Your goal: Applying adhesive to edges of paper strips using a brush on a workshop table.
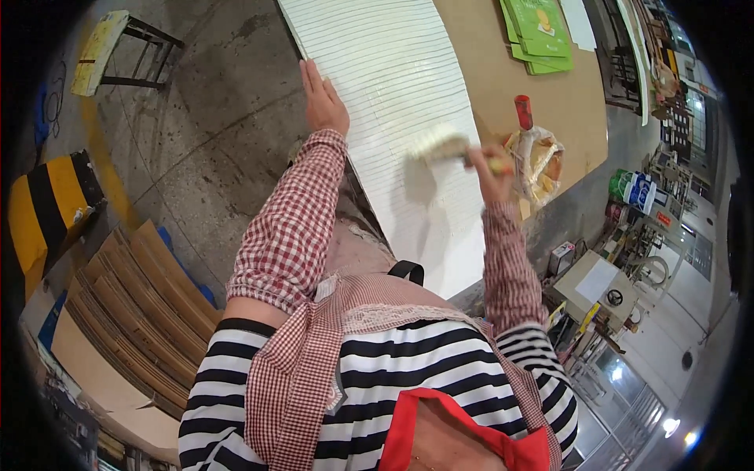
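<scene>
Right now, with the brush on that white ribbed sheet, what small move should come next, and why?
Probably draw the brush in the right hand across the white sheet toward the left hand, which lies flat at the sheet's left edge, steadying it.

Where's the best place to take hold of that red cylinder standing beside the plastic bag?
Grip the red cylinder around its middle, coming from the side away from the plastic bag. It stands upright on the brown table, and that side looks unobstructed.

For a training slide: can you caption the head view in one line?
Right hand sweeps a brush over a white ruled sheet; left hand steadies its edge.
</scene>
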